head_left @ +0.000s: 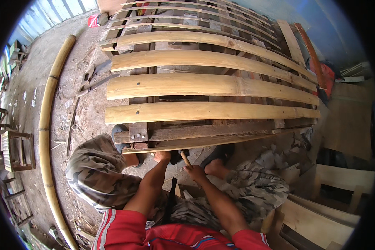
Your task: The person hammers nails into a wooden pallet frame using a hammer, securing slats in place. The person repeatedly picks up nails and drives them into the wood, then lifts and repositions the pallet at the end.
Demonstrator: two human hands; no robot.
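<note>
A wooden frame topped with wide bamboo slats lies on the ground in front of me. My right hand grips the wooden handle of a hammer, whose dark head sits just under the nearest slat. My left hand is up against the underside of that slat, its fingers curled. Whether they pinch anything is too small to see. My knees in camouflage trousers spread to either side, and a bare foot rests beside the hammer.
A long bamboo pole curves along the ground at left. Metal hand tools lie on the dirt near the frame's left end. A small wooden stool stands far left. Pale wooden frames are stacked at right.
</note>
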